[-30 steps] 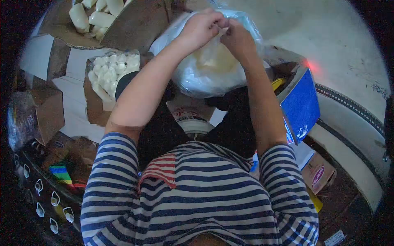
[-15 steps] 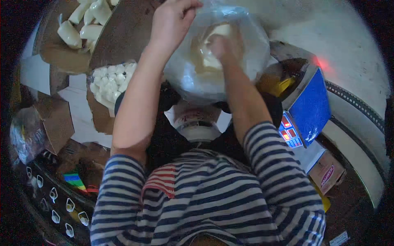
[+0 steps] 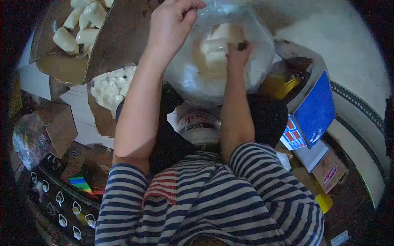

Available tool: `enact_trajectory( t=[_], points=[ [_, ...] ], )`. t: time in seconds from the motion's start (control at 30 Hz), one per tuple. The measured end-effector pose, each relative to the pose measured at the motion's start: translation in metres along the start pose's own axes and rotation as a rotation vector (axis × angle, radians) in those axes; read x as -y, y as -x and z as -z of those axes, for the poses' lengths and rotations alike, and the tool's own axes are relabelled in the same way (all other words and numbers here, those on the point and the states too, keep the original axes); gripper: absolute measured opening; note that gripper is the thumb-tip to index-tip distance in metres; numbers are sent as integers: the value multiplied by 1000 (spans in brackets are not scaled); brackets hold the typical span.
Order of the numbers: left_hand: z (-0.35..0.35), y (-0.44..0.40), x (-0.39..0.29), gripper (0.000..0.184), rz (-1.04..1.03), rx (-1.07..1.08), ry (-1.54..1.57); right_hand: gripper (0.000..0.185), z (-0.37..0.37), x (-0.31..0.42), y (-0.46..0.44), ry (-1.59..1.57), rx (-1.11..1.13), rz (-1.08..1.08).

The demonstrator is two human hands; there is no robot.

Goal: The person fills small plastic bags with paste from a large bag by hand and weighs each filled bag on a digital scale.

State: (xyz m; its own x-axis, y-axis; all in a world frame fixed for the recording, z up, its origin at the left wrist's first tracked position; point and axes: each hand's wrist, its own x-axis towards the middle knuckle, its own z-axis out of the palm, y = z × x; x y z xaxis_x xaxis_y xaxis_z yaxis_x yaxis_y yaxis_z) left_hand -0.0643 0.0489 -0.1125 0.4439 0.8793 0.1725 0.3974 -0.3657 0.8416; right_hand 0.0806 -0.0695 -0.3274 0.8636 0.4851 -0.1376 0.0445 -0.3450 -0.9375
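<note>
A large clear plastic bag (image 3: 184, 78) stands open in front of me, with pale cream material (image 3: 226, 32) and a tan area inside. My left hand (image 3: 174, 18) is closed at the bag's upper left rim, fingers pinching the plastic. Down inside the bag is my right hand (image 3: 238, 57), its fingers curled. Something dark shows at its fingertips, and a smeared whitish shape lies just left of them; I cannot make out what is held. Below the bag, between my knees, sits a white tub (image 3: 199, 133) with printed lettering.
At upper left, a cardboard box (image 3: 61, 71) contains several filled cream-coloured bags (image 3: 65, 41). Small white knotted bundles (image 3: 111, 88) lie beside it. To the right stand a blue scale (image 3: 314, 110) with a display panel and a carton (image 3: 328, 172). Bottles with looped handles (image 3: 61, 219) fill the lower left.
My right hand has moved right inside the bag, and its forearm is now more upright. My left hand keeps its hold on the rim. The view has shifted slightly.
</note>
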Motion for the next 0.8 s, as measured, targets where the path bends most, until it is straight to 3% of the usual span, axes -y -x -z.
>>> enact_trajectory(
  t=[0.03, 0.1, 0.13, 0.2, 0.33, 0.43, 0.47, 0.53, 0.63, 0.73, 0.8],
  points=[
    [-1, 1, 1, 14, -2, 1, 4, 45, 10, -19, -2, -7, -39, -43],
    [-1, 0, 4, 13, -138, -42, -34, 35, 25, -26, 4, 613, 389, -88],
    [-2, 0, 6, 13, -141, -39, -30, 35, 31, -31, 9, 614, 383, -90],
    [-2, -1, 6, 13, -84, -24, 8, 29, 32, -17, 29, 1254, 772, 200],
    [-4, -3, 8, 13, -162, -43, 21, 34, 10, -28, 43, 1194, 788, -20],
    [-5, -2, 11, 13, -85, 4, 12, 34, 6, -74, 34, 1018, 623, -105],
    [-6, 1, 21, 16, -136, 18, -37, 36, 5, -111, 27, 1036, 572, 32],
    [-6, -3, 28, 19, -195, 26, -88, 38, -4, -119, 16, 1047, 514, 177],
    [-3, 1, 26, 22, -133, 54, -81, 45, -37, -53, 4, 690, 226, -96],
    [-3, -1, 28, 20, -57, 51, -29, 56, -64, -22, -21, 644, 284, -112],
    [-4, -1, 34, 17, -143, -9, -7, 60, -65, -18, -23, 568, 381, -241]
  ],
)
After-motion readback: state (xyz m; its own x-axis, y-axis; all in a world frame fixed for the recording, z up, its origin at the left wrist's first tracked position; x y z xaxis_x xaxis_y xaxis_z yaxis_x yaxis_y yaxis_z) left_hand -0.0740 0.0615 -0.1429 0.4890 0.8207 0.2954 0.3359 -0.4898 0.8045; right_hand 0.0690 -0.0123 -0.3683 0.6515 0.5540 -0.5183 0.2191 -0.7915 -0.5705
